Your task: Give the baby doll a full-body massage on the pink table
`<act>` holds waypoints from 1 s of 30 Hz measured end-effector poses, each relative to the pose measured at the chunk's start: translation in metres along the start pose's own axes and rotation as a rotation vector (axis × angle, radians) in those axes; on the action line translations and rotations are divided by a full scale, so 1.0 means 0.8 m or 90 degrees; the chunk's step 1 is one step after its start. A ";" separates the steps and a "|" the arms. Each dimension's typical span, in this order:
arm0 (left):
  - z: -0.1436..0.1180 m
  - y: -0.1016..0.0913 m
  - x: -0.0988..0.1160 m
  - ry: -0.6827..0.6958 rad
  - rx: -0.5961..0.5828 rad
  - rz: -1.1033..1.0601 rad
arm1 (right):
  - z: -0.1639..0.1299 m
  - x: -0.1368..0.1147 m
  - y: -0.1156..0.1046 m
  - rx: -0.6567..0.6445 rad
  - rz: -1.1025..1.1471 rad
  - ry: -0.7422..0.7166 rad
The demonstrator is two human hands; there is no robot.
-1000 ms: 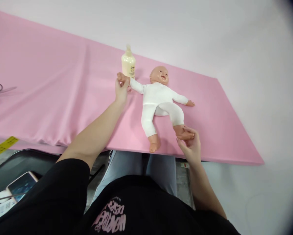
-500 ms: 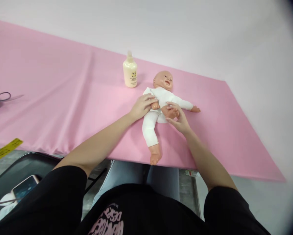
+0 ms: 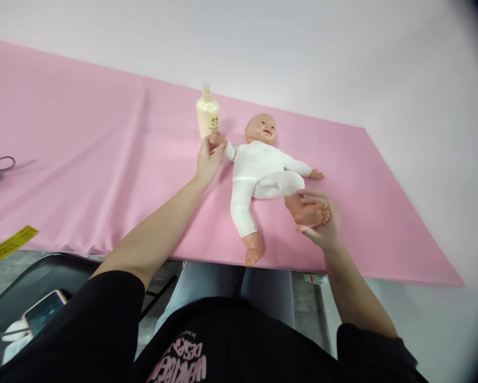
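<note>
A baby doll (image 3: 257,162) with a white cloth body lies on its back on the pink cloth, its head toward the far edge. My left hand (image 3: 207,158) is closed around the doll's hand (image 3: 217,139), with that arm stretched out to the left. My right hand (image 3: 327,221) grips the doll's foot (image 3: 311,214), and the bent leg is drawn out to the right. The doll's other leg lies straight toward me, its foot near the table edge. Just beyond my left hand stands a pump bottle (image 3: 207,113) of cream-coloured liquid, its lower part partly hidden.
Pink cloth (image 3: 83,138) covers the table, which meets a white wall behind. A dark cord loop (image 3: 1,165) lies at the far left, with yellow tape (image 3: 9,246) below it. A phone (image 3: 45,311) rests on a black chair (image 3: 27,276) at lower left.
My left hand has moved left and away from me, pulling the doll's hand off its belly. My right hand has drawn the doll's foot from the belly toward me and rightward.
</note>
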State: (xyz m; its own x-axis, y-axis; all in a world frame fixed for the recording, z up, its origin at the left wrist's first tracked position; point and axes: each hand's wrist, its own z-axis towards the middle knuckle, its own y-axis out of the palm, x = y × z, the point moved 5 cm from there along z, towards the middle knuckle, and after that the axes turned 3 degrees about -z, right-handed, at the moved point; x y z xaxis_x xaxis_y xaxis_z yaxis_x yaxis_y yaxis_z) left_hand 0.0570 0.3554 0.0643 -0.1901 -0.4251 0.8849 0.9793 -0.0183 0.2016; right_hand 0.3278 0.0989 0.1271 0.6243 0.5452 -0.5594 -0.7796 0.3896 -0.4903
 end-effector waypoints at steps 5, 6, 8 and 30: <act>0.025 -0.047 -0.042 -0.181 0.171 -0.124 | -0.071 -0.026 -0.002 -0.085 -0.065 -0.037; 0.027 -0.053 -0.050 -0.218 0.193 -0.141 | -0.085 -0.029 0.004 -0.107 -0.082 -0.039; 0.031 -0.060 -0.063 -0.273 0.215 -0.167 | -0.110 -0.031 0.017 -0.141 -0.104 -0.037; -0.047 0.057 0.014 0.220 -0.342 0.310 | 0.059 0.037 0.024 -0.116 0.078 0.037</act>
State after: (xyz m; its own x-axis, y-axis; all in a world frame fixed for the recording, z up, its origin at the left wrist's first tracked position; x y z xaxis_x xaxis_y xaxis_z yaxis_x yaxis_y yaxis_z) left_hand 0.1025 0.3158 0.0679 0.2136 -0.7523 0.6233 0.8628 -0.1541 -0.4816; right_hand 0.3289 0.1577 0.1328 0.5319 0.5345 -0.6568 -0.8309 0.1802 -0.5264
